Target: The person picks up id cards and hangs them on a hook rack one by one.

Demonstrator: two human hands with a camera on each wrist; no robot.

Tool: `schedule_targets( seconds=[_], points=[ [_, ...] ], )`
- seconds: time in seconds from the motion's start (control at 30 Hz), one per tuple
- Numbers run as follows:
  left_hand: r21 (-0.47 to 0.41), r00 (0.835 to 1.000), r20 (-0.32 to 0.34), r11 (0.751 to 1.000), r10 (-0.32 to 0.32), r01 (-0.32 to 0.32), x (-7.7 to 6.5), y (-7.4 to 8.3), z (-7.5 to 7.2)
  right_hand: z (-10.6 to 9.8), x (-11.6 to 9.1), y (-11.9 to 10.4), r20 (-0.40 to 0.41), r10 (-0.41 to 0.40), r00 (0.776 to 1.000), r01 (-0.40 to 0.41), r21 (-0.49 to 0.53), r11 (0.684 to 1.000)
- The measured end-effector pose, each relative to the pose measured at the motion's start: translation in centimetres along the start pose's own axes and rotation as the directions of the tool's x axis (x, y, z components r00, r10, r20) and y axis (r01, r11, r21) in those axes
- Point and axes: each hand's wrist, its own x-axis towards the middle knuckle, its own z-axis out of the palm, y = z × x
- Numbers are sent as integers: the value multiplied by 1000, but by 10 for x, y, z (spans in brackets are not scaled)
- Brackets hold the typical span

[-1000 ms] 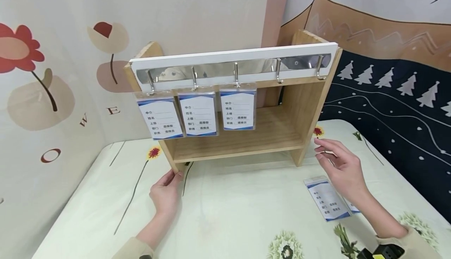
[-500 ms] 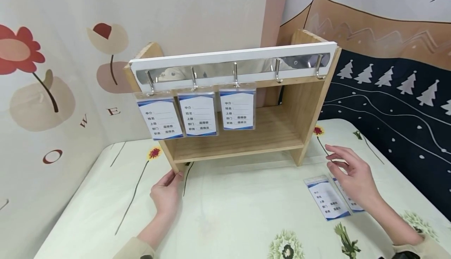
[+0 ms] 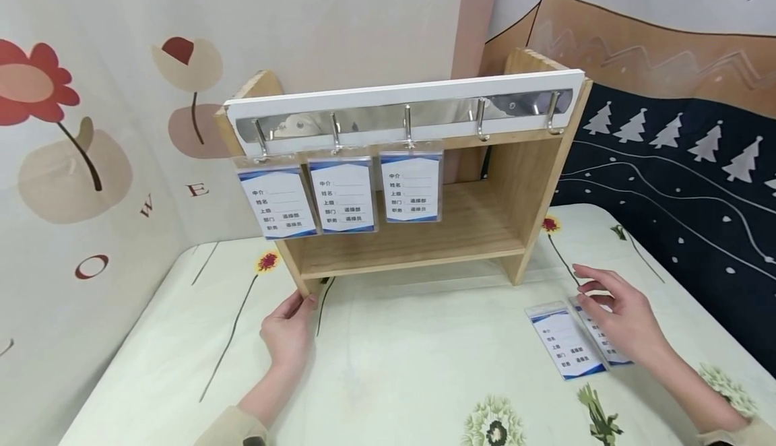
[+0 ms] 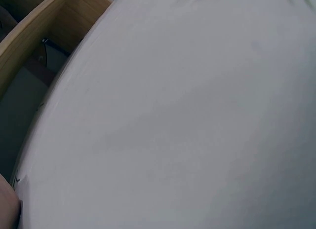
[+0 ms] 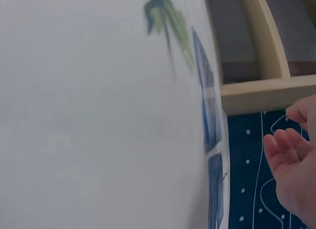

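My left hand [image 3: 287, 335] pinches the foot of the wooden shelf's [image 3: 412, 257] front left side in the head view; only a sliver of skin shows in the left wrist view. Three clear-sleeved name badges [image 3: 279, 203] hang from the left, second and middle hooks of the metal hook rail [image 3: 376, 114]. Two more badges lie side by side on the table: the nearer badge [image 3: 566, 341] in full, the farther badge [image 3: 608, 348] partly hidden by my right hand [image 3: 627, 321]. That hand hovers over them, fingers loosely bent, nothing between them; the right wrist view shows it likewise.
The two right-hand hooks [image 3: 481, 119] carry nothing. A flower-printed cloth [image 3: 394, 358] covers the table. Printed curtains [image 3: 364, 21] stand close behind the shelf and along both sides.
My right hand has moved back from beside the shelf's right side, rightward and toward me, to above the loose badges. The left hand keeps its hold on the shelf's foot.
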Motion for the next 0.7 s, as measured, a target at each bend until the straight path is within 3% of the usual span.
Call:
schedule_targets(
  seconds=[0.23, 0.4, 0.7],
  points=[
    [3, 1000, -2, 1000, 21, -21, -1, 2, 0, -5, -4, 13, 155, 56, 986, -54, -16, 998],
    [20, 1000, -1, 1000, 10, -9, -1, 1, 0, -8, -6, 18, 204, 48, 978, -45, -16, 999],
    [6, 1000, 11, 1000, 16, -16, -1, 0, -1, -10, -7, 23, 290, 109, 951, -97, -58, 994]
  ],
)
